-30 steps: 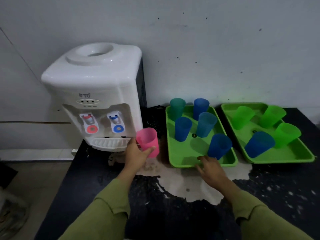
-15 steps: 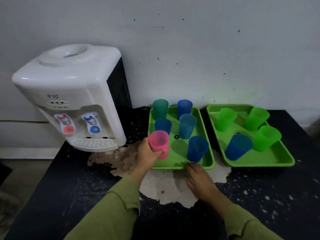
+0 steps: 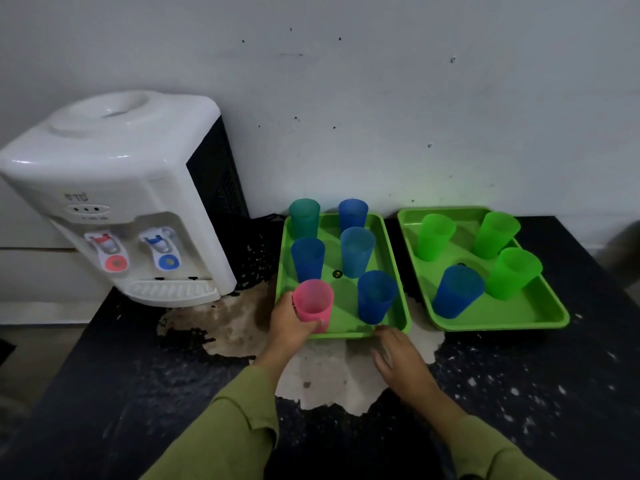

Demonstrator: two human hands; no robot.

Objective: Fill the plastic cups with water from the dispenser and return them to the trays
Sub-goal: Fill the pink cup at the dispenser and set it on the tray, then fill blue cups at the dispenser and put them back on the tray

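The pink cup (image 3: 313, 301) has come onto the left tray (image 3: 346, 334), near-left corner — the left hand (image 3: 289, 323) still wraps its grip round it. The right hand (image 3: 398, 358), relaxed open, rests just before that tray — release looks next.

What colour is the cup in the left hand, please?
The cup is pink, best seen in the head view.

Worn blk counter (image 3: 104, 375), white wall (image 3: 415, 98)

On my feed both arms wear olive-green long sleeves: left sleeve (image 3: 221, 431) and right sleeve (image 3: 495, 448), soft creased cloth, each hemmed at the wrist. Left hand (image 3: 289, 329) and right hand (image 3: 398, 358) are bare.
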